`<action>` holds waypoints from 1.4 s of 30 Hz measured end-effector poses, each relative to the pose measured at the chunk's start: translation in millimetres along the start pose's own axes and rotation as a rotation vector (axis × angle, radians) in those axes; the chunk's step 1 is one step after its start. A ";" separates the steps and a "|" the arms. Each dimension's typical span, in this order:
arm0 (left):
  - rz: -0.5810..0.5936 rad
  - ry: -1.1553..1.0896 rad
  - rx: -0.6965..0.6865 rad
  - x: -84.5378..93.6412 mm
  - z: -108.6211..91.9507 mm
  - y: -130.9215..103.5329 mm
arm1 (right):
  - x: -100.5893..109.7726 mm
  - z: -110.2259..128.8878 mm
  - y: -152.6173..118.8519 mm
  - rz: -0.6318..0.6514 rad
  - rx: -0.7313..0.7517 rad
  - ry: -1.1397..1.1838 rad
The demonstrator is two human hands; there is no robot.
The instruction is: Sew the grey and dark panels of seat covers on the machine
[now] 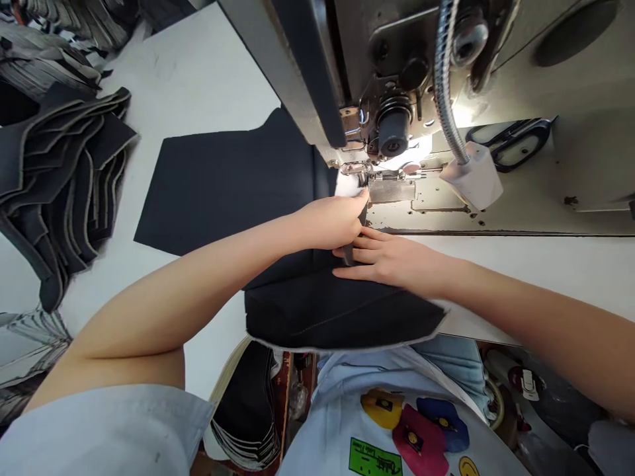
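lying under fingers (361,272): black fabric (332,307)

Bright; glare on machine bed (441,217); edges stretched.

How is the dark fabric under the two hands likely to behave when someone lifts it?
The dark fabric is probably floppy, since it creases near the right hand. It looks thin, so it may be light for its size. Mostly spread flat on the white table, it seems unlikely to roll or tip.
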State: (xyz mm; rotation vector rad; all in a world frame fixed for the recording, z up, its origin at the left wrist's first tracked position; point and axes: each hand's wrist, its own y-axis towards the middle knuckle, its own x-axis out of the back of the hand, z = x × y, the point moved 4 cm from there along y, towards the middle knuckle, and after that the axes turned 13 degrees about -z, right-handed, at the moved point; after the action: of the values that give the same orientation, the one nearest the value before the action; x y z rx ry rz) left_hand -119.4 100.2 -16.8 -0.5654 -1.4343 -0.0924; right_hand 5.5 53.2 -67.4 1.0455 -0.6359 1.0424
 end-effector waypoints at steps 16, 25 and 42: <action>0.075 0.036 0.119 -10.9 -14.4 -31.6 | 0.2 74.3 -19.8 0.033 -0.169 -0.059; -0.087 0.136 0.084 -14.3 -10.1 -18.1 | 30.9 37.3 -50.8 -0.040 -0.173 -0.157; -0.206 0.017 -0.004 -3.6 -4.9 -9.7 | 30.5 2.0 -12.6 -0.080 -0.354 0.077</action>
State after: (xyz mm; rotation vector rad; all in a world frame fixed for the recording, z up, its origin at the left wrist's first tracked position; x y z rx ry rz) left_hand -119.3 88.8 -17.4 -0.4176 -1.4732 -0.2631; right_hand 29.4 61.5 -46.1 0.7129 -0.6808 0.8581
